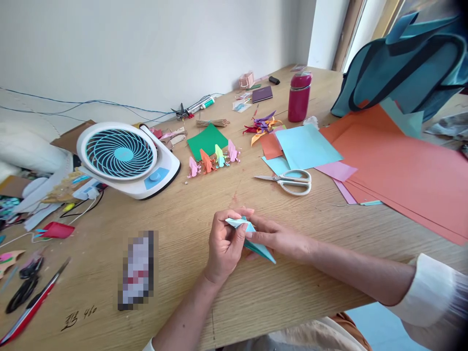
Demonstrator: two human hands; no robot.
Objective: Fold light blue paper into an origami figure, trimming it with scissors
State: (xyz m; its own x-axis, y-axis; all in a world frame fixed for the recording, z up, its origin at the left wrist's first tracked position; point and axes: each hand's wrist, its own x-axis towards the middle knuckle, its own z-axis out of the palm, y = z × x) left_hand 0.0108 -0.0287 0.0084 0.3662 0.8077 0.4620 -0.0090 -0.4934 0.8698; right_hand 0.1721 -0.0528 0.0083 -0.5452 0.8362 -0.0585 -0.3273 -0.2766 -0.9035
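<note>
The left hand (224, 246) and right hand (274, 237) pinch the folded blue paper (261, 250) between thumbs and fingers, apparently to keep its creases tight

Just nearer the person than the scissors (280, 179), the folded blue paper (260, 248) is partly covered by the left hand (224, 248) and the right hand (281, 238), so its whole shape cannot be told. Well to the right of the scissors, the picture's edge cuts off the orange sheets (405, 180) and the teal bag (409, 90). Well to the left of the scissors, a pixelated object (137, 273) cannot be made out, and the red-handled blade (25, 314) runs out of view.
</note>
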